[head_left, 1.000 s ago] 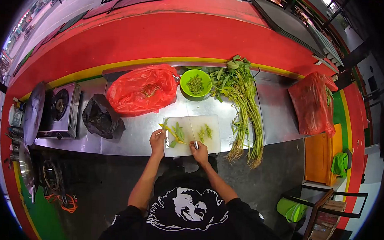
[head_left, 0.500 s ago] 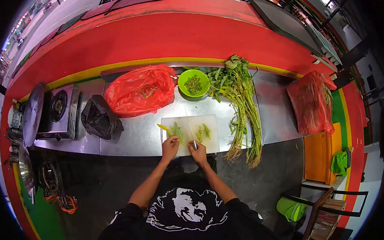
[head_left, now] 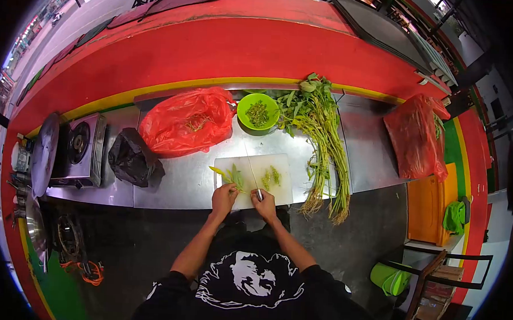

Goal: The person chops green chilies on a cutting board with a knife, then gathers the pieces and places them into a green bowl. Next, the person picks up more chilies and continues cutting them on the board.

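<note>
A white cutting board lies on the metal counter before me. My right hand is closed around the handle of a knife, its blade pointing away across the board. Fingers bent together, my left hand grips the near end of some green leaves at the board's left side; the fingertips are partly hidden. A yellowish leaf sticks out beside them. Right of the blade lie small piles of chopped green stems. Beyond the board, a lime-green bowl holds cut greens.
A long bunch of rooted leafy stalks lies right of the board, roots over the counter edge. Left are a red plastic bag, a black bag and a gas stove. Another red bag stands far right.
My left hand has shifted slightly, and the leaves under its fingers have spread a little. The right hand and knife are almost unmoved.
</note>
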